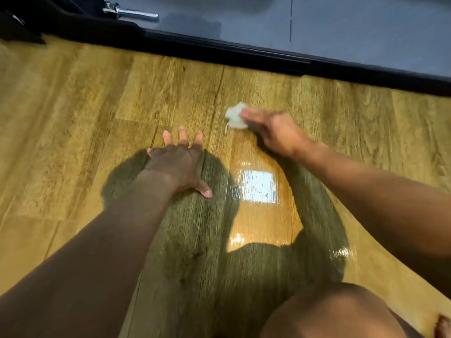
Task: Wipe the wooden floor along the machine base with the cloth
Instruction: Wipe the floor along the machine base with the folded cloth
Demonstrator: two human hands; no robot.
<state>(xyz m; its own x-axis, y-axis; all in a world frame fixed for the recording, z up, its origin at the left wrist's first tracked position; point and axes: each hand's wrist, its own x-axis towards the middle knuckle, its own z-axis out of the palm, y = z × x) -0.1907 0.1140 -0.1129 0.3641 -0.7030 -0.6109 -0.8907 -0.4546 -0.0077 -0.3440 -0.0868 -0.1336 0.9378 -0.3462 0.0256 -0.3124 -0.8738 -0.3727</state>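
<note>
A view straight down onto a wooden floor [73,118] of yellow-brown planks, with two bare arms reaching in from the bottom of the frame.

The left hand [178,164], just left of centre, lies palm down on the floor. Its fingers are straight and spread wide, and the thumb points out to the right.

The right hand [275,132], right of centre and a little higher, holds a small crumpled white cloth [235,117]. The fingers curl over the cloth and press it to the floor. This hand is motion-blurred, so the exact grip cannot be told. The cloth sticks out to the left of the fingertips, with a loose strand hanging from its lower edge. It sits in the upper middle of the frame, near the base [219,48] but apart from it.

The base is a black strip crossing the top of the frame, sloping down from upper left to the right edge. Above it is a glossy grey panel [366,28]. A chrome bar [133,13] shows at upper left.

Between the arms a bright square glare [258,186] shines on the floor, ringed by dark shadow. A bare knee [341,311] fills the lower right corner.
</note>
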